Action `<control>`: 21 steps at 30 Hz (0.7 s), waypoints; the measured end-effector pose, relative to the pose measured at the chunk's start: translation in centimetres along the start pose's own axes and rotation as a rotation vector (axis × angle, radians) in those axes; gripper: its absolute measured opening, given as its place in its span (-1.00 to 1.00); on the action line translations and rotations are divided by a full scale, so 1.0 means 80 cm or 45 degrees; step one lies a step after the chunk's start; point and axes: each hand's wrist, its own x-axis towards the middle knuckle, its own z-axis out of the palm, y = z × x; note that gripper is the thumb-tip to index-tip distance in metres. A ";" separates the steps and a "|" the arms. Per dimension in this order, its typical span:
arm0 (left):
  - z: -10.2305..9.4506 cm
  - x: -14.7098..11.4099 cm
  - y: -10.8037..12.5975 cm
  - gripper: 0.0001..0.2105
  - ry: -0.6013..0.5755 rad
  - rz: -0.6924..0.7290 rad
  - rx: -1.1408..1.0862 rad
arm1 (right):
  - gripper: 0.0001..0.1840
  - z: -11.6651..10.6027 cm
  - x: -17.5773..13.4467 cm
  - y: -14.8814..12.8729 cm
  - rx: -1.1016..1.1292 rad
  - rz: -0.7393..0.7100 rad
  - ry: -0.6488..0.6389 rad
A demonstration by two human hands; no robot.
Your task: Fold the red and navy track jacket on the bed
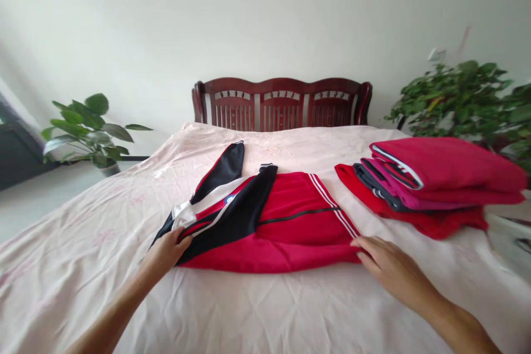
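Opposite the headboard point(277, 88), the red-and-black jacket point(298, 193) lies spread, left hand point(168, 249) gripping its shoulder end, right hand point(379, 260) pinching its hem corner. Even tension should keep the edge farthest from the headboard straight. Long axis roughly parallels the headboard, hem rightward; cuffs point(269, 166) point toward it.

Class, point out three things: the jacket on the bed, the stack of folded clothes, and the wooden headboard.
Jacket point(286, 199): head view, on its red front.
Stack of folded clothes point(443, 174): head view, on its top garment.
Headboard point(282, 102): head view, on its middle panel.
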 end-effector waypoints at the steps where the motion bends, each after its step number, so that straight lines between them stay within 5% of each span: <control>1: 0.001 -0.002 -0.005 -0.74 0.017 -0.012 -0.051 | -0.67 -0.005 0.018 -0.001 -0.023 -0.010 0.030; 4: 0.003 -0.008 -0.019 -0.71 0.074 -0.028 -0.193 | -0.67 -0.005 0.079 -0.005 -0.099 -0.059 0.059; 8: 0.003 -0.021 -0.032 -0.60 0.138 -0.057 -0.325 | -0.79 0.037 0.130 -0.002 -0.163 -0.146 -0.012; 12: -0.006 -0.052 -0.041 -0.56 0.276 -0.088 -0.324 | -0.78 0.082 0.134 0.019 -0.161 -0.210 0.149; 15: -0.015 -0.077 -0.034 -0.57 0.366 0.050 -0.086 | -0.72 0.094 0.128 0.034 -0.136 -0.198 0.225; 18: -0.019 -0.084 -0.022 -0.75 0.293 0.164 0.066 | -0.65 0.096 0.127 0.041 -0.061 -0.183 0.231; 21: -0.016 -0.074 -0.029 -0.80 0.246 -0.016 -0.056 | -0.65 0.095 0.129 0.044 0.025 -0.168 0.236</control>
